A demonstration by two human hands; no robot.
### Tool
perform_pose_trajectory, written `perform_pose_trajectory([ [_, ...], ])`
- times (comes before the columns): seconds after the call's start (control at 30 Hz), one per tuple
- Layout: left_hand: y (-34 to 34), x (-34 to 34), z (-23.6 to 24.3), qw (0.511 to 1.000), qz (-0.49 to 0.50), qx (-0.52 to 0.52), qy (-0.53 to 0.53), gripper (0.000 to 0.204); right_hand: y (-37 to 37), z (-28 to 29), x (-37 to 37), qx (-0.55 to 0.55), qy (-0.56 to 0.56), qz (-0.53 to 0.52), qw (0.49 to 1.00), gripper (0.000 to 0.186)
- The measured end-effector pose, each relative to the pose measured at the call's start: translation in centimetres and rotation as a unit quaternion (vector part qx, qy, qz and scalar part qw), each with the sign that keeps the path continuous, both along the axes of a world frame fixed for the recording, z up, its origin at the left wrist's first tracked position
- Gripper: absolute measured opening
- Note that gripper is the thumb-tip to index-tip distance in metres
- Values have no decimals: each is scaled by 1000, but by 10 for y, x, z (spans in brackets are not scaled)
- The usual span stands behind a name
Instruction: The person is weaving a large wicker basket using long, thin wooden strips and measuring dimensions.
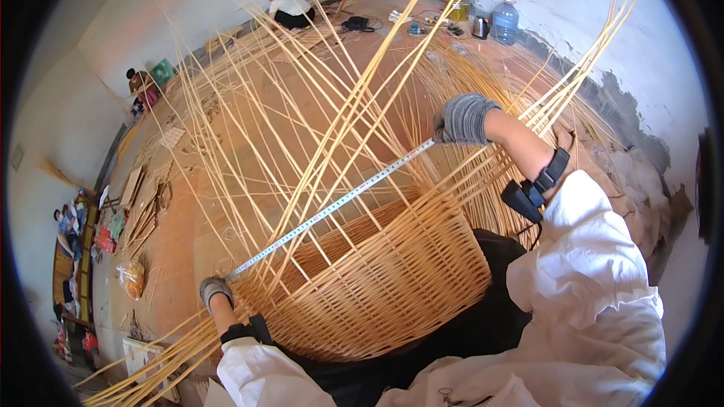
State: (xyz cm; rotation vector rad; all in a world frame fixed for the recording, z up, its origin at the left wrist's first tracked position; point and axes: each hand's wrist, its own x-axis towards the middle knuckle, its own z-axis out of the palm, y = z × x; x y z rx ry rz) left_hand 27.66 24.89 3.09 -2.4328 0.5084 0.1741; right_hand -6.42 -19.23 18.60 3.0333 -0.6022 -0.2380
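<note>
On the near lap: a woven basket (385, 279) is resting on black cloth (507, 275), its broad wickerwork wall facing the near side.
Measuring tape: the pale blade (332, 209) is stretching in a straight slant above the basket's opening, running from the near left to the far right and crossing the standing rods; whether it is touching them, I cannot tell.
Left hand: the gloved left hand (215, 290) is closing on the tape's near end, beside the basket's left corner; the exact set of its fingers is too small to tell.
Right hand: the gloved right hand (462, 119) is curling into a fist around the tape's far end, above the basket's right side; its fingertips are hiding from view.
Rods: long pale rods (354, 105) are rising from the basket and leaning across one another, while others (162, 358) are fanning out at the near left.
Floor, far right: a clear blue bottle (504, 24) and a kettle (480, 28) are standing near the wall.
Far side: a person in a white top (292, 7) is crouching low; another person (143, 89) is keeping low at the far left.
Left floor: a clear bag of orange contents (132, 279) is lying well apart from the basket.
</note>
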Motion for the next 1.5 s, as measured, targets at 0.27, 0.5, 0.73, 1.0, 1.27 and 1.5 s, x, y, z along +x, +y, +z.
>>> perform_pose_trajectory([
  [0.27, -3, -10, 8, 893, 258, -367, -38, 32, -5, -20, -9, -20, -55, -27, 998, 28],
  [0.5, 14, 15, -3, 740, 386, -540, 108, 29, -4, -23, -3, -27, -48, -27, 998, 28],
  [0.73, 11, 20, -6, 889, 282, -348, 101, 28, 1, -22, -2, -54, -45, -29, 997, 31],
  [1.0, 12, 17, -6, 864, 299, -397, 81, 25, 6, -22, -8, -10, -44, -49, 998, 32],
  [1.27, 15, 15, -6, 850, 304, -424, 72, 22, 5, -19, -8, 13, -57, -76, 995, 32],
  [1.5, 14, 13, -6, 845, 304, -436, 65, 20, 1, -19, -7, 21, -43, -107, 993, 37],
])
